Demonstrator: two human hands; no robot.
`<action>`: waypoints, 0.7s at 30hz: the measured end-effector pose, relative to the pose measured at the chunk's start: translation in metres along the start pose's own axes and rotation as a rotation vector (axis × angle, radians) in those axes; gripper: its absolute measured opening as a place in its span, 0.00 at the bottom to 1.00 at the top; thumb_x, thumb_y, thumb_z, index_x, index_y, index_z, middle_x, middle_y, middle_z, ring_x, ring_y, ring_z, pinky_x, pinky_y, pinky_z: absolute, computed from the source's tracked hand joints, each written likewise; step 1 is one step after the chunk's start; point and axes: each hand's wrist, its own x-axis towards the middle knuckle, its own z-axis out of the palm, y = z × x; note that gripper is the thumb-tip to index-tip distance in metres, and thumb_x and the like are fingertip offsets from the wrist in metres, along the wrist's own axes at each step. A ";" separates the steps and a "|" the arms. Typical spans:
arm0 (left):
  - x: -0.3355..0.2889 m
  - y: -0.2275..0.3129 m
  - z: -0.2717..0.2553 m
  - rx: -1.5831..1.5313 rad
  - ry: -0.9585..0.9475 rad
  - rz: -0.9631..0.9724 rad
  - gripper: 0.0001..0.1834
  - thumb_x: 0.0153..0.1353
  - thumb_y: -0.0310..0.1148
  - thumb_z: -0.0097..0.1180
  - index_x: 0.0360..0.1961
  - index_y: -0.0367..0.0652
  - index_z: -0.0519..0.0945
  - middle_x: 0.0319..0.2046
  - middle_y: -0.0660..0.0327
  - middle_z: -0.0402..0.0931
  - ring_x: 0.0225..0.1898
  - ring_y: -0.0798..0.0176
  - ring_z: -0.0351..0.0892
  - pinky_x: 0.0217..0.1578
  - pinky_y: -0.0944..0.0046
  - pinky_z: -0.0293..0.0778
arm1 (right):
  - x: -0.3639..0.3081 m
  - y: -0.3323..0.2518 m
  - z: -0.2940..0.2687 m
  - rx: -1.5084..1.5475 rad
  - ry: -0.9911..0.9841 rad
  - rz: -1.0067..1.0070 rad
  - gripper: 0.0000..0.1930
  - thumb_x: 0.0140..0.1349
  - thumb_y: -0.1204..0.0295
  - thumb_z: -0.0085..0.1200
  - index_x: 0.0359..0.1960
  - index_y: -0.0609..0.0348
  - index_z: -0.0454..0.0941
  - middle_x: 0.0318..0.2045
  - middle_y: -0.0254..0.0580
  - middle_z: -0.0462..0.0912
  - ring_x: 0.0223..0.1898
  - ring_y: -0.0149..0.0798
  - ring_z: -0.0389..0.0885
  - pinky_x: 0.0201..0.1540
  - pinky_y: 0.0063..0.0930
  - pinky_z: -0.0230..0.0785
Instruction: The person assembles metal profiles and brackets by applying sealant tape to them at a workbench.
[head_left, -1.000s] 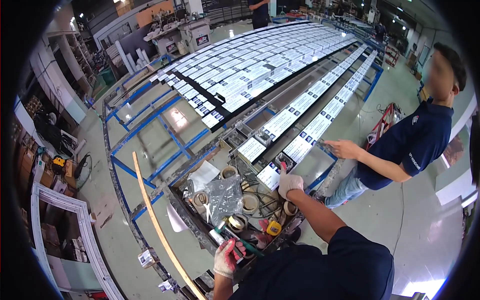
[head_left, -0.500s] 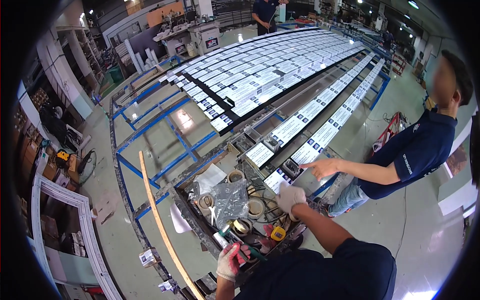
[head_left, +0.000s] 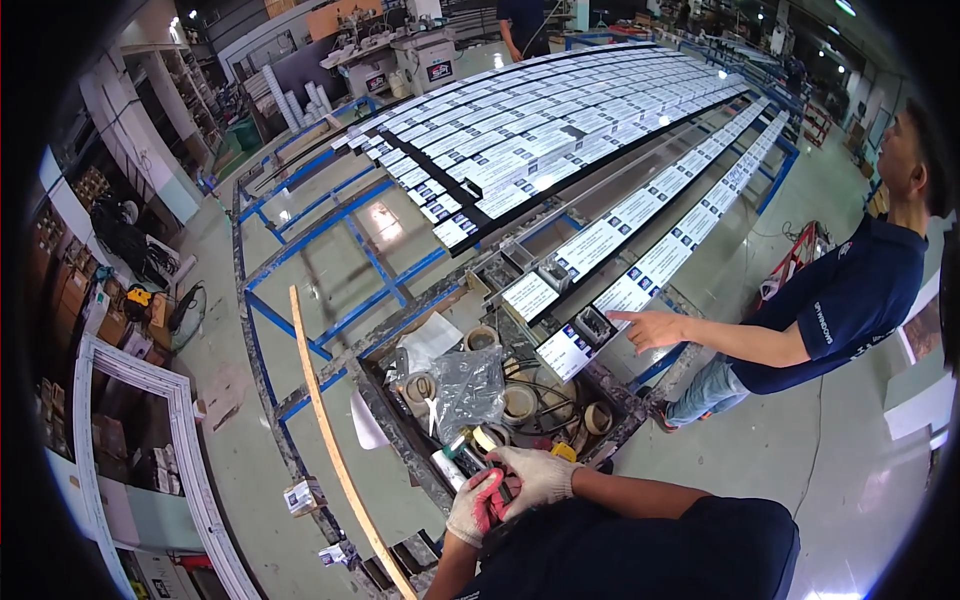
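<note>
My left hand, in a white glove with a red palm, is closed around a small dark thing; its kind is mostly hidden by the fingers. My right hand, gloved too, closes over the same thing from the right, touching the left. Both are at the near edge of a tool tray. Beside them in the tray are a white tube, a yellow tape roll and a partly covered yellow tape measure. Past the tray, two long film-covered profiles lie side by side.
A co-worker's hand points at a profile's near end. The tray also holds a plastic bag, scissors and tape rolls. A wooden strip leans across the blue frame. More film-covered profiles lie beyond.
My right hand has come back from the near profile's end to meet my left hand. The view has shifted slightly. The co-worker's hand still points at the profile.
</note>
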 end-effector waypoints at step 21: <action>-0.018 -0.017 -0.007 0.014 -0.052 -0.131 0.19 0.74 0.30 0.61 0.61 0.34 0.75 0.48 0.53 0.86 0.46 0.55 0.89 0.50 0.56 0.86 | -0.028 0.019 0.039 0.114 0.148 -0.129 0.52 0.36 0.59 0.85 0.64 0.63 0.68 0.55 0.54 0.79 0.56 0.47 0.82 0.61 0.38 0.76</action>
